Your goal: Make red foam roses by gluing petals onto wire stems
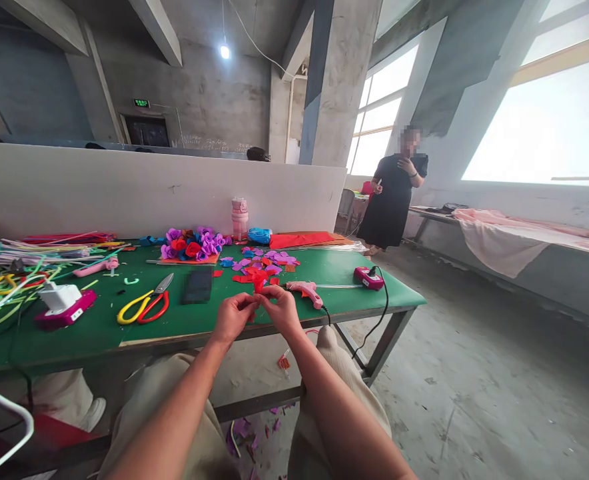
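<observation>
Both my hands meet at the table's front edge with fingertips pinched together. My left hand [234, 317] and my right hand [280, 312] are closed on a red paper flower [258, 279], whose petals stick up above the fingers. Its lower end is hidden by the fingertips. Just behind it lie loose purple paper petals [277, 259] with some red and blue pieces. A pink glue gun [308, 292] rests right of my right hand. To the left of my left hand are a dark flat block [197, 285] and scissors [147, 301] with yellow and red handles.
Finished paper flowers [194, 245], a pink bottle [239, 218] and red paper [302, 239] stand along the white partition [164, 190]. Pipe-cleaner-like stems [69, 250] and a power strip [65, 313] fill the left. A corded pink box [368, 278] sits right. A person [392, 193] stands beyond.
</observation>
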